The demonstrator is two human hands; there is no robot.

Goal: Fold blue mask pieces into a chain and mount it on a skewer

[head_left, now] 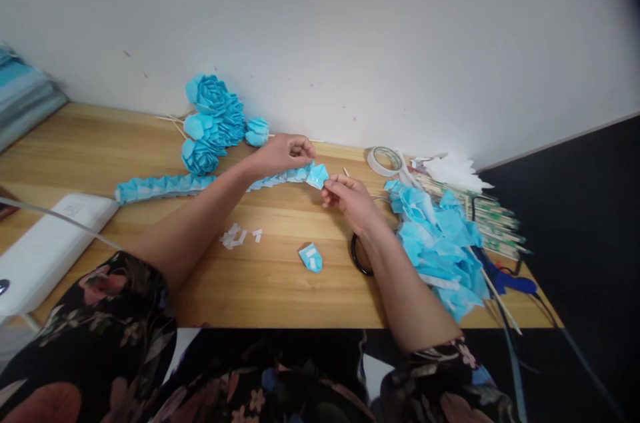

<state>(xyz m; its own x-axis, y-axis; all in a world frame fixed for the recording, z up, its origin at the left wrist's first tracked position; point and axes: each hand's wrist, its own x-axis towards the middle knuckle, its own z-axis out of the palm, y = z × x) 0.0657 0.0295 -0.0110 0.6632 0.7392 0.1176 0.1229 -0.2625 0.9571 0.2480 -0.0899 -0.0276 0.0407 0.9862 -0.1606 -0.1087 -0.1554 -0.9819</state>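
Observation:
A long row of overlapping blue paper petals [160,188] lies across the wooden table, partly hidden by my left forearm. At its right end is a blue petal [317,176]. My left hand [287,151] is over that end, its fingertips closed on the petal's upper left edge. The fingertips of my right hand [347,198] pinch the same petal at its lower right edge. Nearer the front edge lies a single folded blue petal [311,258] with white strips on it. Small white paper strips [233,237] are scattered to its left.
Blue paper roses [215,116] and a small bud [257,132] lie by the wall. To the right are tape rolls [384,161], black-handled scissors [359,255], crumpled blue paper [440,243], wrapped sticks [495,220] and a blue-handled tool [515,282]. A white device [60,250] lies left.

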